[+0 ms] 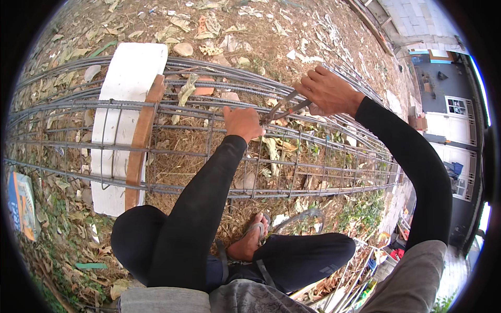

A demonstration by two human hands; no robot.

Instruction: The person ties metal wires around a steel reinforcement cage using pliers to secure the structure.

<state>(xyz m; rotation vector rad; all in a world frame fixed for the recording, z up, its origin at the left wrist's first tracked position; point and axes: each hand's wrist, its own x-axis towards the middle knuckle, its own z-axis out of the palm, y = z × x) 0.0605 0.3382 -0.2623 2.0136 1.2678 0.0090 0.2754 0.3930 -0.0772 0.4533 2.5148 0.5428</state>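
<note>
A long cage of steel reinforcing bars [271,194], with thin square stirrups, stretches sideways in front of me. My right hand [330,91] is closed around the handles of metal pincers [292,103], somewhat spread apart. Their jaws point down and left at a bar crossing, close to my left hand. My left hand [243,123] is curled over the cage's upper bars, thumb toward the far side; its fingers are mostly hidden underneath. Whatever the jaws bite on is too small to make out.
A white board [125,68] and a wooden plank [142,133] stand crosswise at the cage's left part. Dry leaves and stones cover the ground. My sandalled foot [249,241] is beside the near bars. A printed sack [22,203] lies far left; a building [443,104] stands right.
</note>
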